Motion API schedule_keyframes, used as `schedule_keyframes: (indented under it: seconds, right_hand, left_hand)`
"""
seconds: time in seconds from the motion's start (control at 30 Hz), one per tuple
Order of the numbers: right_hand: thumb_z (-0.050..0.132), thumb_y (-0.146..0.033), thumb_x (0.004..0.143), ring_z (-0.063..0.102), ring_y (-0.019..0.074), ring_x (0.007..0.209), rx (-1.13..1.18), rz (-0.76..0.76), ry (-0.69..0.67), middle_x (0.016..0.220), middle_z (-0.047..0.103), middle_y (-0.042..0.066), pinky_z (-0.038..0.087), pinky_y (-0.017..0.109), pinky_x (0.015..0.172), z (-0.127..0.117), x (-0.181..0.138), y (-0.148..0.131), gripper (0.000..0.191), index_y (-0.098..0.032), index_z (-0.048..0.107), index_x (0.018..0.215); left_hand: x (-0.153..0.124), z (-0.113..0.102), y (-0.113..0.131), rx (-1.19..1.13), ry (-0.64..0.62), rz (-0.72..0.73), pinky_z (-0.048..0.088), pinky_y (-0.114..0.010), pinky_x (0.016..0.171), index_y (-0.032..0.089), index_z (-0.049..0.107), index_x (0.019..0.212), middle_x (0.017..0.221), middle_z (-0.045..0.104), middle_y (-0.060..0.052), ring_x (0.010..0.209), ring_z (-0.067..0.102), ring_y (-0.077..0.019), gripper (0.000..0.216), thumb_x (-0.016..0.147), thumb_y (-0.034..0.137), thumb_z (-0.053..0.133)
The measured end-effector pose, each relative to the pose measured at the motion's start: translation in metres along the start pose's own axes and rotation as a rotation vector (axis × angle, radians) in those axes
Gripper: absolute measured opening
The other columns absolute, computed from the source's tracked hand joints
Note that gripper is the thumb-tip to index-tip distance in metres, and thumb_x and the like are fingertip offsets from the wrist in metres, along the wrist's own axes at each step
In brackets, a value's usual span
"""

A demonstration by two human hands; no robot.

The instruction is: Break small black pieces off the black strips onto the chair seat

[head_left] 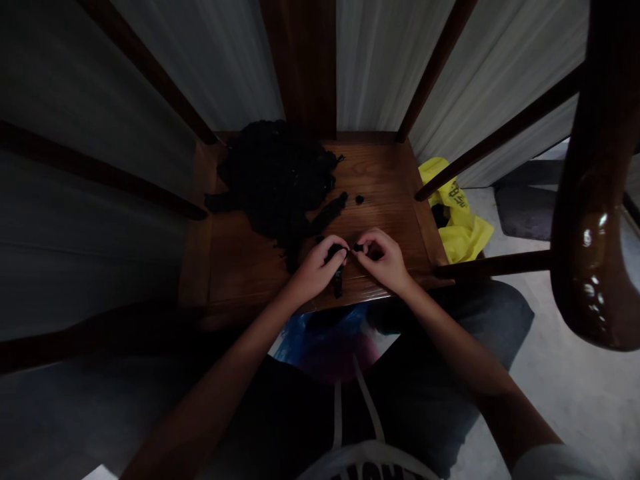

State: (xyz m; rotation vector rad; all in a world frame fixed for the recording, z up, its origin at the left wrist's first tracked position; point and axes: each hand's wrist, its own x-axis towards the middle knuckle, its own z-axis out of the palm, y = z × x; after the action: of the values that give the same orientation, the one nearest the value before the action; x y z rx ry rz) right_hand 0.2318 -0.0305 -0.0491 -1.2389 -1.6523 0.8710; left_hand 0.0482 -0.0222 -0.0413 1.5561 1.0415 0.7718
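Note:
My left hand [316,267] is closed in a pinch on a small black piece [338,275] that hangs down over the front of a wooden seat [385,193]. My right hand [383,257] is pinched on a tiny black bit [358,247], fingertips almost meeting those of the left hand. Behind both hands lies a big heap of black pieces [277,177]. A long black strip [330,212] and a small round black piece [359,199] lie loose beside the heap.
Dark wooden bars [150,67] rise around the seat, with a thick glossy wooden arm [595,200] at the right. A yellow plastic bag [457,217] lies on the grey floor to the right. A blue and pink bag [325,343] sits between my knees.

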Motion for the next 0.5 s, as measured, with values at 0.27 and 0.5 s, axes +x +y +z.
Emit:
schedule_keyframes:
  seconds: [0.27, 0.5]
  right_hand:
    - [0.062, -0.026, 0.086, 0.058, 0.0159, 0.080, -0.117, -0.115, -0.008, 0.089, 0.062, 0.003, 0.046, 0.029, 0.069, -0.006, 0.003, 0.002, 0.009, -0.022, 0.061, 0.094]
    - [0.053, -0.021, 0.089, 0.058, 0.0217, 0.095, -0.272, -0.153, 0.035, 0.100, 0.065, 0.007, 0.046, 0.038, 0.088, -0.022, 0.028, 0.018, 0.014, -0.022, 0.060, 0.101]
  left_hand:
    - [0.000, 0.001, -0.001, 0.023, -0.013, 0.021, 0.046, -0.028, 0.083, 0.019, 0.059, 0.115, 0.088, 0.064, -0.002, 0.084, 0.061, -0.0141, 0.025, 0.094, 0.027, 0.046]
    - [-0.002, 0.002, 0.002, -0.101, -0.039, -0.055, 0.048, -0.025, 0.066, 0.019, 0.057, 0.113, 0.081, 0.064, -0.002, 0.070, 0.061, -0.0131, 0.032, 0.099, 0.039, 0.038]
